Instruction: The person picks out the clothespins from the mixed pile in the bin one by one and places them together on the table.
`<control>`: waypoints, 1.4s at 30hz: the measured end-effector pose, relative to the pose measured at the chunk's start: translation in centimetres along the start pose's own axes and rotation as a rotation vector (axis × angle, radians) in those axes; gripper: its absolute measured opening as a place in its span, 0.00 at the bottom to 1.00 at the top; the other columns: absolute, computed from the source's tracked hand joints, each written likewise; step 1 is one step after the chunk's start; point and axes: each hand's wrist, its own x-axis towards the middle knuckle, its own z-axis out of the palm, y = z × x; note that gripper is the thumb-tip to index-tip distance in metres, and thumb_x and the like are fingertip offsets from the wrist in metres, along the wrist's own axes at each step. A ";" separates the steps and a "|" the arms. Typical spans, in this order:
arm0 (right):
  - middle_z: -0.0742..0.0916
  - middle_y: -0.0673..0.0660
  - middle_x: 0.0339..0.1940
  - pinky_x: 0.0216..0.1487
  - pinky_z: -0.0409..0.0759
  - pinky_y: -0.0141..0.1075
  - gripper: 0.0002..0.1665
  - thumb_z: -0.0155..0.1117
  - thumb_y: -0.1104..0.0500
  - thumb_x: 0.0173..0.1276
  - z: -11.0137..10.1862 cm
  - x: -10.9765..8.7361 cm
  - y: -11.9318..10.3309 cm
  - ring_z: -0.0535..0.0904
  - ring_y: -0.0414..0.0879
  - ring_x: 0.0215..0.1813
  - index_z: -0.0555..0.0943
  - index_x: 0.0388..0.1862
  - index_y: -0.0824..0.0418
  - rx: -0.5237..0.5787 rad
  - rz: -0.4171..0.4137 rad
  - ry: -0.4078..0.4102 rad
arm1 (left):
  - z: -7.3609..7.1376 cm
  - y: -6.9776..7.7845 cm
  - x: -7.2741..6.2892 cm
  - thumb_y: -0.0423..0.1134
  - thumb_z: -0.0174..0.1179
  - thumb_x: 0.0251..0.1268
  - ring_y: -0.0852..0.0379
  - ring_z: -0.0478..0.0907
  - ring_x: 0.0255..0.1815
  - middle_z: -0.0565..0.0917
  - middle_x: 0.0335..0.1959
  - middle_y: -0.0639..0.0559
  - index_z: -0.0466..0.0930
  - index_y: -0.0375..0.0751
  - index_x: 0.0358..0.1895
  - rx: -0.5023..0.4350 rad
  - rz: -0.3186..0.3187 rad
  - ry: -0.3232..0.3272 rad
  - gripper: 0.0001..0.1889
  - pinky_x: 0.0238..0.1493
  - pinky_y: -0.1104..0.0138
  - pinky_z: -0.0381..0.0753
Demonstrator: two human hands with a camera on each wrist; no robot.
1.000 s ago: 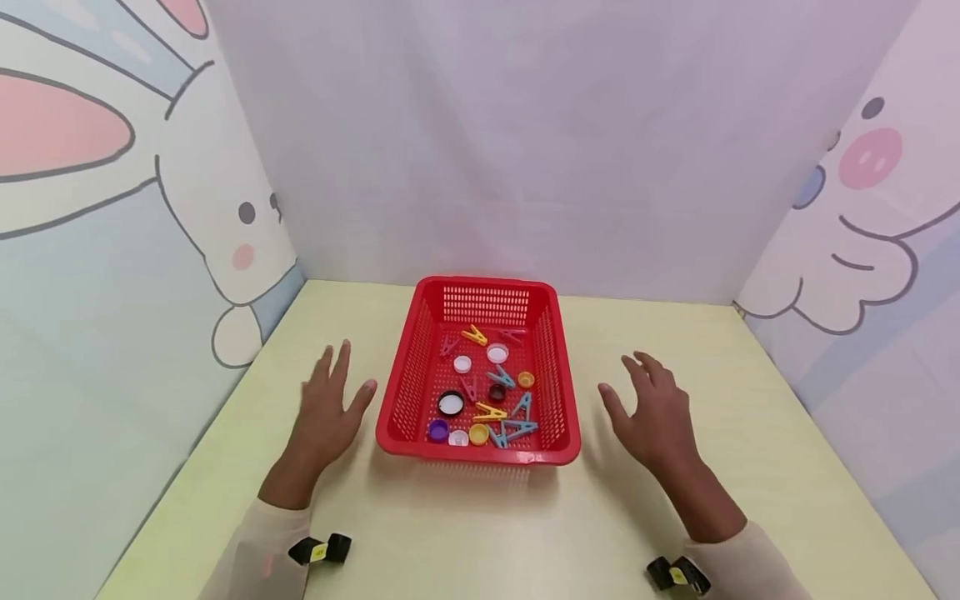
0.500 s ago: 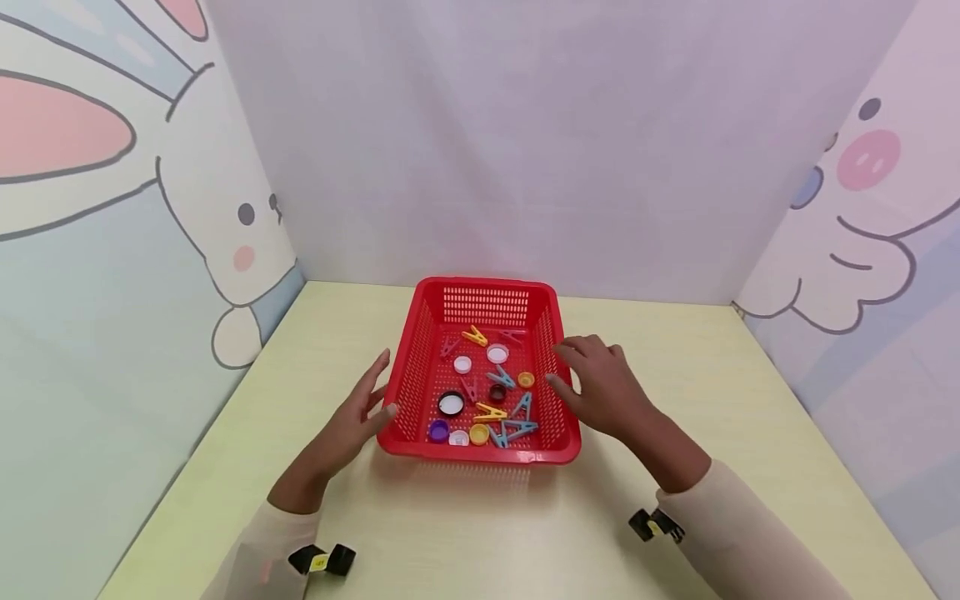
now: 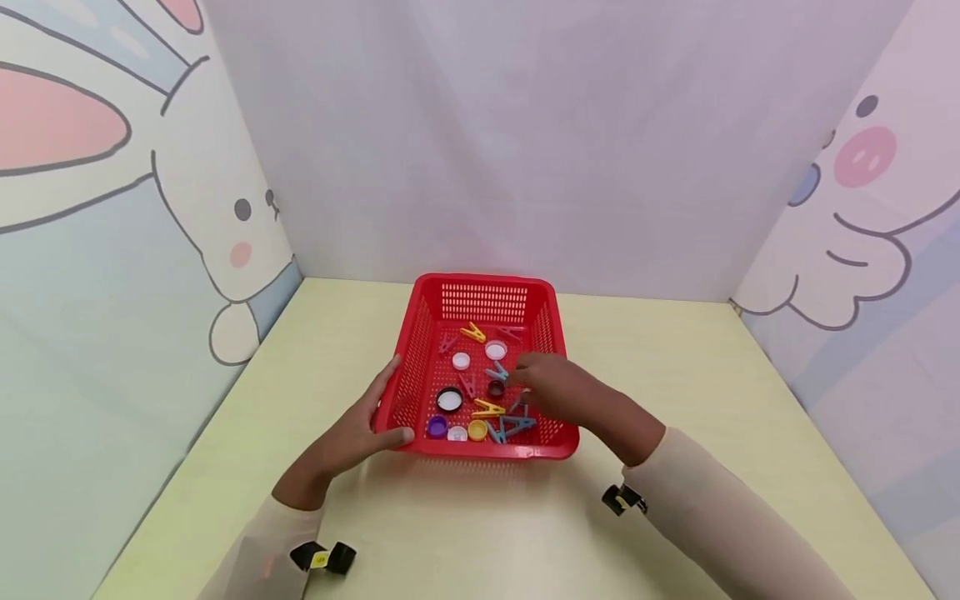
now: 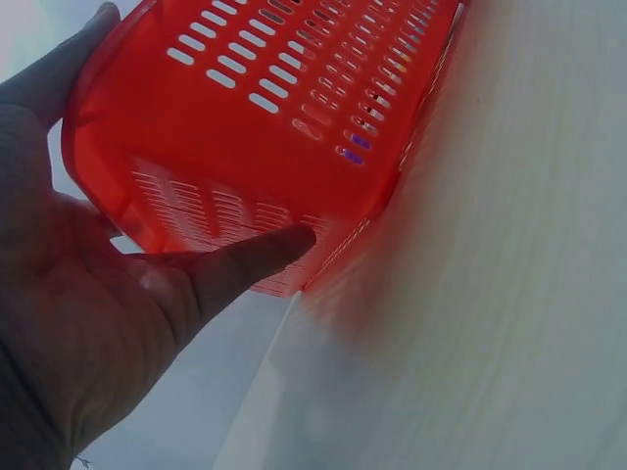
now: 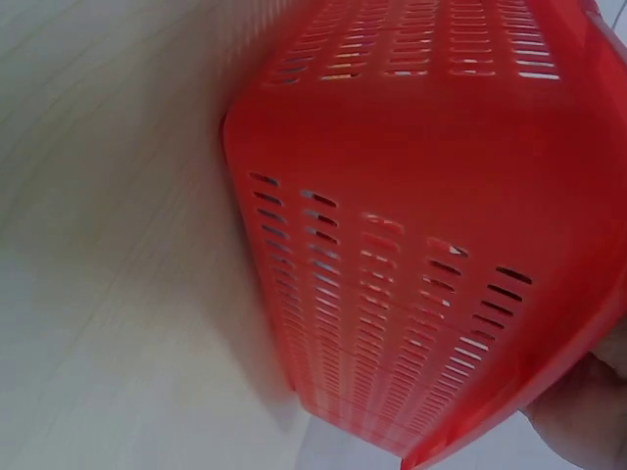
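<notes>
A red plastic basket [image 3: 480, 450] stands on the table with small clothespins and bottle caps strewn over its floor. My left hand [image 3: 352, 433] is at its front left corner, thumb straight across the front, fingers along the left side. In the left wrist view that thumb [image 4: 250, 262] lies along the basket's outer wall. My right hand [image 3: 555, 387] reaches over the right rim into the basket, fingers bent downward, beside a brown cap [image 3: 496, 389] and a blue clothespin [image 3: 497, 372]. It covers the spot of a small orange cap; whether it holds that I cannot tell.
Also in the basket lie a black-rimmed cap [image 3: 449, 400], a purple cap [image 3: 437, 427], a yellow cap [image 3: 477, 430], a yellow clothespin [image 3: 488, 408] and several others. Around the pale wooden table [image 3: 465, 533] rise fabric walls [image 3: 495, 150] with cartoon animals.
My left hand has moved in from beside the basket to its front left corner. My right hand has travelled left, over the right rim and into the basket. The basket has stayed put.
</notes>
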 end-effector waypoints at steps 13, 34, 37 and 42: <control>0.91 0.48 0.45 0.52 0.93 0.42 0.21 0.91 0.52 0.54 1.5 3.0 -1.2 0.83 0.45 0.49 0.93 0.47 0.45 -0.110 0.061 -0.372 | -0.1 0.0 0.2 0.47 0.78 0.63 0.28 0.65 0.80 0.61 0.82 0.34 0.34 0.60 0.91 -0.009 0.002 -0.014 0.65 0.57 0.53 0.94; 0.94 0.46 0.41 0.46 0.95 0.45 0.21 0.91 0.47 0.53 2.6 3.8 -1.7 0.89 0.43 0.39 0.92 0.44 0.46 -0.141 -0.034 -0.338 | -0.2 0.1 0.3 0.46 0.77 0.63 0.29 0.65 0.81 0.62 0.82 0.35 0.34 0.62 0.91 0.004 -0.022 -0.022 0.65 0.57 0.51 0.93; 0.94 0.46 0.43 0.47 0.95 0.45 0.21 0.91 0.46 0.53 2.6 3.8 -1.6 0.89 0.43 0.40 0.92 0.45 0.45 -0.160 -0.058 -0.334 | -0.1 0.0 0.3 0.46 0.77 0.63 0.28 0.64 0.81 0.61 0.82 0.35 0.33 0.62 0.91 0.008 -0.023 -0.023 0.65 0.57 0.51 0.93; 0.94 0.47 0.47 0.49 0.95 0.45 0.20 0.91 0.46 0.53 2.5 3.7 -1.6 0.89 0.44 0.43 0.93 0.44 0.44 -0.154 -0.061 -0.338 | -0.1 -0.2 0.3 0.47 0.77 0.64 0.29 0.65 0.81 0.62 0.82 0.35 0.33 0.62 0.91 0.009 -0.029 -0.027 0.65 0.57 0.51 0.93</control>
